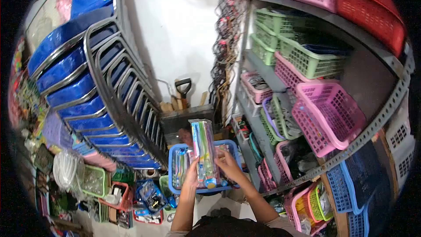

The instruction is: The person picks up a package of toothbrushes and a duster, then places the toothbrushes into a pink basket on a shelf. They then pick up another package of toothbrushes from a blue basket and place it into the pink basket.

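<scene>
My left hand [191, 175] grips the lower left side of a clear plastic packet [202, 147]. Long, thin pink, green and blue items fill the packet, and their exact kind is hard to make out. At the packet's right edge, the bent fingers of my right hand [227, 165] close against it. Under both hands is a blue plastic basket [172, 188] with more packets of colourful items [180, 162] inside. The packet is tilted above this basket and hides its middle.
Stacked blue chairs [83, 101] with metal frames rise on the left. A metal shelf [351, 158] on the right carries green baskets [315, 59] and a pink basket [329, 114] that juts out. Small filled baskets [94, 180] crowd the floor at left. A black-handled tool [183, 87] stands behind.
</scene>
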### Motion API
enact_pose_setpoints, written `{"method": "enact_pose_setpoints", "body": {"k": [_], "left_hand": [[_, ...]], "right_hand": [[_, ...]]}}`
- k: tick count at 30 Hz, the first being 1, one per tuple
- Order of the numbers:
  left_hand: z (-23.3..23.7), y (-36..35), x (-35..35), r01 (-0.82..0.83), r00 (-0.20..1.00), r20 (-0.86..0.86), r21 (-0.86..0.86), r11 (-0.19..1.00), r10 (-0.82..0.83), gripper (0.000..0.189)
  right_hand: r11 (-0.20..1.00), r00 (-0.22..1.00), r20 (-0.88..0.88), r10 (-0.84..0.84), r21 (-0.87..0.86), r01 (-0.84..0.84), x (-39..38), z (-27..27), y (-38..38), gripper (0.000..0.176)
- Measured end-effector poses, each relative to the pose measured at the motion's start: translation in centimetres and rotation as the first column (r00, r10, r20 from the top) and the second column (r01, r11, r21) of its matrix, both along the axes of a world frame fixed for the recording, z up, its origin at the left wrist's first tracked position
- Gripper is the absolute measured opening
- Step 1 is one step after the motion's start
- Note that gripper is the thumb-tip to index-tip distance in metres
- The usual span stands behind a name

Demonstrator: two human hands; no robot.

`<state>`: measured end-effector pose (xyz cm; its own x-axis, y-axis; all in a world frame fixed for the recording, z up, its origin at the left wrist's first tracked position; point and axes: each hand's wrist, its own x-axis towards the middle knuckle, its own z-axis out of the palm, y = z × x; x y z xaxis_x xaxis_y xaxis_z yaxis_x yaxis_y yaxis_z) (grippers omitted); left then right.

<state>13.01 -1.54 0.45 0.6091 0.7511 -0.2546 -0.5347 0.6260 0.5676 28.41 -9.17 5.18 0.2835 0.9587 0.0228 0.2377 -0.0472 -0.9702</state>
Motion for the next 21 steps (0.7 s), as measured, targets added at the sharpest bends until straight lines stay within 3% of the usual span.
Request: {"method": "enact_pose_setpoints", "body": {"k": [1, 3, 4, 7, 9, 11, 12, 15, 16, 17, 19, 20, 21], "left_hand": [[0.9, -0.4, 1.4, 0.033, 0.999, 0.004, 0.01, 0.999, -0.033, 0.036], [3.3, -1.6, 4.0, -0.076, 0.993, -0.081, 0.174, 0.982, 0.091, 0.033], [4.0, -1.9, 4.9, 0.018, 0.997, -0.08, 0.107, 0.994, -0.009, 0.04], [8.0, -4.5, 8.3, 0.091, 0.995, 0.008, 0.212, 0.973, -0.095, 0.049], [7.1, -4.6, 10.6, 0.202, 0.971, 0.056, 0.332, 0.921, -0.233, 0.056], [7.1, -5.4, 12.7, 0.258, 0.966, -0.117, 0.385, 0.886, -0.231, 0.055], [10.4, -6.8, 13.1, 0.332, 0.922, 0.036, 0.442, 0.834, -0.386, 0.055], [10.8, -7.2, 16.7, 0.356, 0.822, 0.162, 0.603, 0.714, -0.546, 0.058], [11.6, -7.5, 17.7, 0.35, 0.776, 0.2, 0.652, 0.673, -0.598, 0.056], [12.6, -7.8, 18.7, 0.366, 0.762, 0.197, 0.654, 0.662, -0.617, 0.056], [14.5, -8.2, 20.7, 0.339, 0.854, -0.135, 0.876, 0.342, -0.503, 0.051], [15.0, -8.6, 22.3, 0.345, 0.843, -0.162, 0.894, 0.285, -0.514, 0.049], [15.5, -8.4, 23.9, 0.27, 0.903, -0.234, 0.961, 0.053, -0.361, 0.055]], "right_hand": [[1.0, 0.997, -0.066, 0.029, 0.006, -0.029, -0.1, 2.1, -0.9, 0.063], [0.985, 0.956, 0.281, -0.078, 0.172, 0.03, 0.3, 1.5, -2.1, 0.08], [0.987, 0.923, 0.367, -0.114, 0.149, 0.062, 0.5, 2.1, -2.9, 0.099], [0.973, 0.854, 0.472, -0.219, 0.036, 0.23, 1.0, 6.4, -6.4, 0.107], [0.944, 0.835, 0.449, -0.319, 0.069, 0.324, 2.2, 7.5, -8.0, 0.108], [0.906, 0.773, 0.488, -0.404, 0.1, 0.411, 3.9, 8.9, -9.6, 0.102], [0.879, 0.741, 0.484, -0.466, 0.157, 0.45, 4.5, 10.0, -10.6, 0.097], [0.783, 0.708, 0.335, -0.621, 0.306, 0.542, 6.2, 12.8, -13.8, 0.085], [0.732, 0.638, 0.364, -0.678, 0.412, 0.543, 7.3, 12.6, -14.6, 0.082], [0.714, 0.645, 0.316, -0.696, 0.397, 0.576, 7.5, 14.1, -15.9, 0.081], [0.665, 0.561, 0.358, -0.747, 0.436, 0.607, 8.1, 16.6, -18.0, 0.08], [0.63, 0.504, 0.381, -0.775, 0.521, 0.576, 9.0, 16.9, -18.7, 0.083], [0.617, 0.492, 0.374, -0.786, 0.522, 0.589, 9.5, 17.7, -19.5, 0.082]]}}
